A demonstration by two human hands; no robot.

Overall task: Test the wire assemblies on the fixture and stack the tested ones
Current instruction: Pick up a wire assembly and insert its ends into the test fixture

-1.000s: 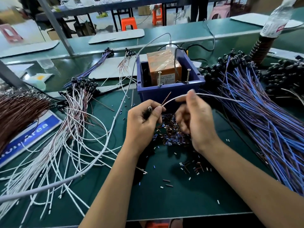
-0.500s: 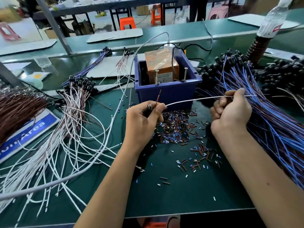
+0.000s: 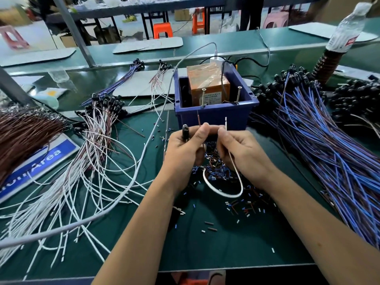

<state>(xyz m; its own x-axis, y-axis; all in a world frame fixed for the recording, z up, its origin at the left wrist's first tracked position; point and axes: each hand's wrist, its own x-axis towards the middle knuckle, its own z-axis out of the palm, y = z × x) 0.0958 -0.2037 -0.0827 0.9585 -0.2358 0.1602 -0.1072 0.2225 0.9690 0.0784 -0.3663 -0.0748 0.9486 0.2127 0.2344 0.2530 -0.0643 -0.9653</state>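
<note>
My left hand (image 3: 186,147) grips one wire assembly by its black connector (image 3: 185,130) and pinches its brown wire end, which points up. My right hand (image 3: 239,149) pinches the white wire (image 3: 223,193) near its tip, also pointing up; the rest of that wire loops down between my wrists. Both hands sit just in front of the test fixture, a blue bin (image 3: 214,116) holding an orange box (image 3: 207,87) with two upright screws (image 3: 238,95) at its front rim. A stack of white and brown assemblies (image 3: 67,182) lies to the left.
A large pile of blue and purple wire assemblies (image 3: 329,153) fans out on the right. Brown wires (image 3: 22,132) lie far left over a blue sign (image 3: 39,163). Several cut insulation bits (image 3: 216,171) litter the green mat. A thick grey cable (image 3: 131,186) crosses the left side. A water bottle (image 3: 345,29) stands back right.
My right hand has come back from the right-hand pile to beside my left hand, now pinching the white wire's tip upward. The straight white wire now hangs as a loop.
</note>
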